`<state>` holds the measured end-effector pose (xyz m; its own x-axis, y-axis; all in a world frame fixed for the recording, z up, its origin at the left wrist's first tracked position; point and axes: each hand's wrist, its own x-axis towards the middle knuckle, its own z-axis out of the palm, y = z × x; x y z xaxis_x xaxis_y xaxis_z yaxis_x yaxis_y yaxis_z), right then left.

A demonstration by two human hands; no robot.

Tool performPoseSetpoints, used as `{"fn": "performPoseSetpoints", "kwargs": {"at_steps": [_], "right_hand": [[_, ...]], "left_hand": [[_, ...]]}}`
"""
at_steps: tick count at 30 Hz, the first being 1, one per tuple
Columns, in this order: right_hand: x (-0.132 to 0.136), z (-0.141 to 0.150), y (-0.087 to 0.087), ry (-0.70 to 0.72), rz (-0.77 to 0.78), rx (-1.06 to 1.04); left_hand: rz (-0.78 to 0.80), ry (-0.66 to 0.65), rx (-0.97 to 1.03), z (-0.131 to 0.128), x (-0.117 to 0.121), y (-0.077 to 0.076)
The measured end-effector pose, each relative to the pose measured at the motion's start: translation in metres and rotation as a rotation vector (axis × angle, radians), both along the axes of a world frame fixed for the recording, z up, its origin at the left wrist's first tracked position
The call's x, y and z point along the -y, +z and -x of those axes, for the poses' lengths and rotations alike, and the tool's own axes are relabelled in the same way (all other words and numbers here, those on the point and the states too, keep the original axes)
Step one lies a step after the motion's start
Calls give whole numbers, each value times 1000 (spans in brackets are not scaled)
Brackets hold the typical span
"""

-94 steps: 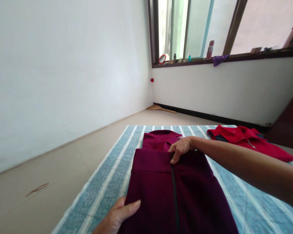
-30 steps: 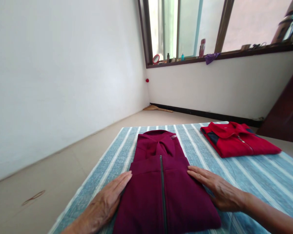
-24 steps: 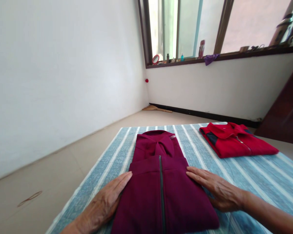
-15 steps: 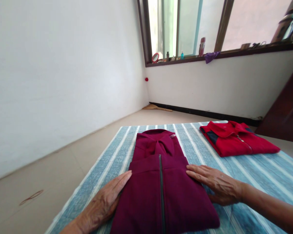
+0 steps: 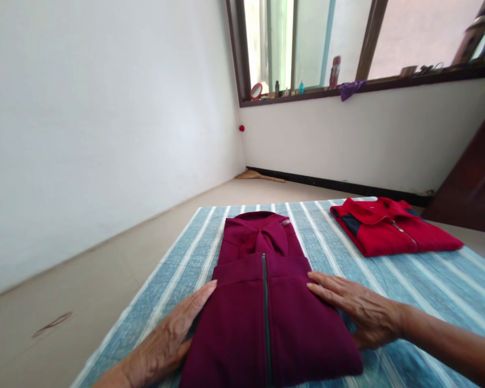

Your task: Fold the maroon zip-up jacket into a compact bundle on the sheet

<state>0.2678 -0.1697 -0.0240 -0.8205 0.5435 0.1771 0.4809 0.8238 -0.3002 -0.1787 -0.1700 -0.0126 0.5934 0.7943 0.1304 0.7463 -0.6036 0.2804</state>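
Note:
A maroon zip jacket [image 5: 234, 323] lies folded in front of me, its lower part turned up over the front and a dark zipper running down the middle. Its collar end points away from me. My left hand [image 5: 165, 328] rests along the jacket's left edge, fingers stretched out and touching the cloth. On the opposite edge, my right hand [image 5: 359, 304] lies with its fingers extended onto the fabric. Both thumbs sit low beside the jacket and are partly hidden. Neither hand is closed around the cloth.
A folded red jacket [image 5: 392, 231] with dark shoulder patches lies at the right on the blue striped bed cover [image 5: 178, 258]. A small broom [image 5: 258, 175] is on the floor in the corner. Bottles and a round mirror [image 5: 256, 91] stand on the windowsill.
My left hand has shifted slightly down and left along the jacket's edge. My right hand stays almost in place, and the jacket keeps its folded shape.

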Motion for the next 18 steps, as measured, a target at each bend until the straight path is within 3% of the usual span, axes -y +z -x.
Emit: {"fn": "performPoseSetpoints", "kwargs": {"at_steps": [5, 14, 18], "right_hand": [[3, 4, -6, -18, -38, -32], [0, 10, -16, -18, -142, -114], [0, 17, -18, -124, -163, -131]], "left_hand": [[31, 22, -2, -2, 1, 1], [-185, 11, 38, -9, -7, -9], [-262, 21, 37, -17, -7, -7]]}}
